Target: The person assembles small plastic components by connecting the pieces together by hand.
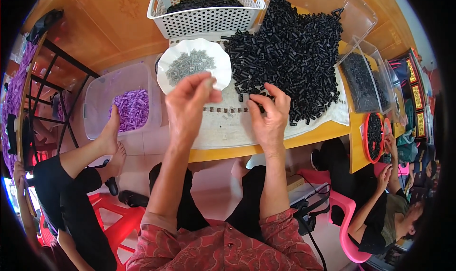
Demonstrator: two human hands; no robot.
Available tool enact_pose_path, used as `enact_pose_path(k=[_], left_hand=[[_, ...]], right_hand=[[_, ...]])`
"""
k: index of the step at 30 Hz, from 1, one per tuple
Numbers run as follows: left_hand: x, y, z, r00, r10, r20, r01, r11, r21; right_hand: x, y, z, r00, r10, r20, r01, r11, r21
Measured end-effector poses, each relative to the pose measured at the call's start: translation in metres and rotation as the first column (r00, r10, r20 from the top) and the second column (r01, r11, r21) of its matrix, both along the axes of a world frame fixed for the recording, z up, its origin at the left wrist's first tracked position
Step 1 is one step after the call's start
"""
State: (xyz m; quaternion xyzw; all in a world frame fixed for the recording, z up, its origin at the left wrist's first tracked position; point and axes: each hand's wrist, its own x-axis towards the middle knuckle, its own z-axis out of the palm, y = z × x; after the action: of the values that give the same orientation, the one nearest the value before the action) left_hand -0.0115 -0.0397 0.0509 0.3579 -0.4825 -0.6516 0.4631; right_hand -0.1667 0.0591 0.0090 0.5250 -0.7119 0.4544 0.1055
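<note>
Pinched at thumb and forefinger, the left hand (pixel 183 110) hangs over the near right part of a scalloped white dish (pixel 226 64); something pale shows at its fingertips, but I cannot tell whether that is a held piece or the dish behind. Just beyond that pinch, inside the dish, lie the small clear pieces (pixel 190 63). Across from it, the right hand (pixel 271 117) has its fingers loosely curled, thumb and forefinger tips near each other; whether anything sits between them I cannot tell. Just left of those tips, a single black piece (pixel 241 98) lies on the white cloth (pixel 223 135), and beyond and to the right of the right hand spreads the heap of black pieces (pixel 299 52).

Judging by how the 2 hands stand, the step in hand looks like fingertip handling of small parts, with 1 hand at the clear pieces and 1 at the black. A next move from here would call for a light, precise pinch that takes 1 piece at a time, with the 2 sets of fingertips lined up if they are to meet over the cloth.

Farther out from the left hand stands a perforated white basket (pixel 209 25); well to its left sits a translucent bin (pixel 97 112) with purple pieces (pixel 133 107).
</note>
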Motion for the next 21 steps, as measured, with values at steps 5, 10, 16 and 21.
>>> enact_pose_path(k=[5, 10, 16, 21], left_hand=[[0.011, 0.019, -0.026, 0.997, -0.056, -0.058, 0.058, 0.998, 0.032], [0.016, 0.026, -0.034, 0.993, -0.105, -0.062, 0.110, 0.991, 0.082], [0.023, 0.022, -0.031, 0.991, -0.128, -0.045, 0.132, 0.985, 0.112], [0.027, 0.021, -0.036, 0.989, -0.147, -0.016, 0.148, 0.983, 0.110]], right_hand=[[0.016, -0.009, 0.000, 0.992, -0.047, -0.119, 0.061, 0.991, 0.120], [0.019, -0.012, 0.001, 0.986, -0.026, -0.162, 0.056, 0.982, 0.179], [0.021, -0.015, -0.003, 0.987, -0.026, -0.160, 0.055, 0.981, 0.184], [0.023, -0.015, 0.000, 0.996, 0.061, -0.065, -0.055, 0.994, 0.092]])
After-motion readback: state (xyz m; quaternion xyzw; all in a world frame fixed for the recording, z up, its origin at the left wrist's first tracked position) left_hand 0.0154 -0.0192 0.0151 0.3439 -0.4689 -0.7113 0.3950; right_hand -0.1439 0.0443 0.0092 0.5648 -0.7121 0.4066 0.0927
